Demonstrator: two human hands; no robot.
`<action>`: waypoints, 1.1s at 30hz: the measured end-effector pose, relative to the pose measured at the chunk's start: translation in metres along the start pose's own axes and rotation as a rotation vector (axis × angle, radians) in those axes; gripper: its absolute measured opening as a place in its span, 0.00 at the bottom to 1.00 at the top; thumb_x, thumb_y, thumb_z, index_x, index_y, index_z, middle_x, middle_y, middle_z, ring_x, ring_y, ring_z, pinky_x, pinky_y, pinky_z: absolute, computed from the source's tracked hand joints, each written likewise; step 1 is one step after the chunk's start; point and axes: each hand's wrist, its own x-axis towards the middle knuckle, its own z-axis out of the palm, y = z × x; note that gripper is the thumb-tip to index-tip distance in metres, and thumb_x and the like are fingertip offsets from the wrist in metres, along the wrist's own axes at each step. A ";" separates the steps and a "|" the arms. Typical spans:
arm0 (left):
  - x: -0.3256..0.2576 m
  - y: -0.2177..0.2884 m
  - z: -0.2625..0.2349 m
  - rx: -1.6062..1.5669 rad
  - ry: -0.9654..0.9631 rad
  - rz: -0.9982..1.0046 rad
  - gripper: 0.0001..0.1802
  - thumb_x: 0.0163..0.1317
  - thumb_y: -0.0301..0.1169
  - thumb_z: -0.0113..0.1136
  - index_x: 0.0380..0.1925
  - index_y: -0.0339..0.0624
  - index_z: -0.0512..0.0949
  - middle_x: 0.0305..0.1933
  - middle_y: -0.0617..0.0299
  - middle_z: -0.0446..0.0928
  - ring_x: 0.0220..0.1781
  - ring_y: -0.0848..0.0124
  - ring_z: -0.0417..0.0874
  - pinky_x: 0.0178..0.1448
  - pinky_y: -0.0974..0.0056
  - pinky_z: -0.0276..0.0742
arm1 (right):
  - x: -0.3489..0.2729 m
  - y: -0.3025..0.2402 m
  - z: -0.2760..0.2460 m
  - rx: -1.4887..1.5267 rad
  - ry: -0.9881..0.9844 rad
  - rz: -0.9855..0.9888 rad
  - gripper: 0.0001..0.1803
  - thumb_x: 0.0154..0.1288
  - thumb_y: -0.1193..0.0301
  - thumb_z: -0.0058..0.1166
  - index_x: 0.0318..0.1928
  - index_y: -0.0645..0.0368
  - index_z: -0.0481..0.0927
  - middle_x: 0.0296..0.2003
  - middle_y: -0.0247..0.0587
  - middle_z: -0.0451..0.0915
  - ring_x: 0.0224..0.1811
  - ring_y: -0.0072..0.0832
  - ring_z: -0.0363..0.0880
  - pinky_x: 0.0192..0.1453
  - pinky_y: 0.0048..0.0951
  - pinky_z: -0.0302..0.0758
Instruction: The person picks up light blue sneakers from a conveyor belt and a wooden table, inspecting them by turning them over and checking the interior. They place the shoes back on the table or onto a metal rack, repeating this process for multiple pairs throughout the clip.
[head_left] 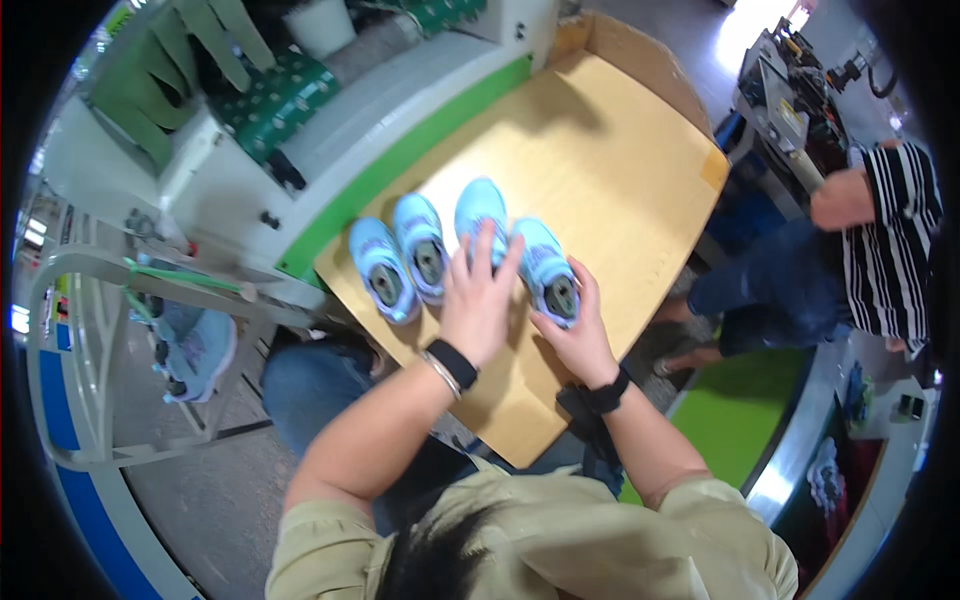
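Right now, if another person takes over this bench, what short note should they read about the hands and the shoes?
Left hand: open, flat, palm down, fingers on the third light blue shoe.
Right hand: on the near end of the fourth shoe; whether it grips is hard to tell.
Shoes: four light blue ones side by side on the wooden table; the two left shoes are untouched.
Done: the left two stand close in a row.
Left: the fourth sits slightly nearer than the others, not yet lined up.
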 end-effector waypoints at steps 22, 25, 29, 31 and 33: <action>0.156 -0.212 -0.177 0.002 0.590 -0.245 0.37 0.74 0.35 0.55 0.77 0.36 0.54 0.82 0.32 0.40 0.84 0.40 0.46 0.82 0.52 0.48 | 0.398 -0.160 0.130 -0.361 0.086 -0.345 0.41 0.73 0.56 0.53 0.80 0.37 0.50 0.74 0.64 0.61 0.65 0.61 0.75 0.70 0.51 0.71; 0.120 -0.155 -0.162 0.014 0.499 -0.098 0.40 0.71 0.33 0.59 0.79 0.41 0.53 0.83 0.36 0.39 0.84 0.42 0.44 0.83 0.49 0.44 | 0.380 -0.107 0.129 -0.513 0.202 -0.384 0.43 0.73 0.49 0.52 0.80 0.48 0.51 0.75 0.58 0.62 0.74 0.55 0.65 0.76 0.59 0.58; 0.069 -0.091 -0.128 0.060 0.098 -0.118 0.46 0.66 0.37 0.64 0.78 0.35 0.52 0.84 0.36 0.38 0.85 0.42 0.41 0.82 0.38 0.39 | 0.366 0.014 0.035 -0.965 0.078 0.076 0.32 0.74 0.41 0.43 0.60 0.52 0.82 0.64 0.53 0.75 0.72 0.47 0.65 0.78 0.59 0.50; 0.046 -0.082 -0.105 0.042 -0.056 -0.191 0.48 0.66 0.41 0.64 0.78 0.33 0.52 0.83 0.35 0.42 0.85 0.43 0.45 0.81 0.36 0.40 | 0.329 0.021 0.018 -0.969 0.154 0.099 0.31 0.77 0.42 0.38 0.61 0.49 0.81 0.62 0.49 0.77 0.71 0.44 0.67 0.79 0.59 0.48; 0.035 -0.079 -0.081 -0.005 -0.202 -0.249 0.50 0.64 0.45 0.65 0.78 0.33 0.52 0.82 0.35 0.48 0.83 0.44 0.51 0.81 0.35 0.41 | 0.314 0.033 -0.010 -0.782 -0.059 -0.081 0.30 0.79 0.44 0.34 0.61 0.49 0.80 0.62 0.46 0.77 0.70 0.42 0.68 0.78 0.61 0.47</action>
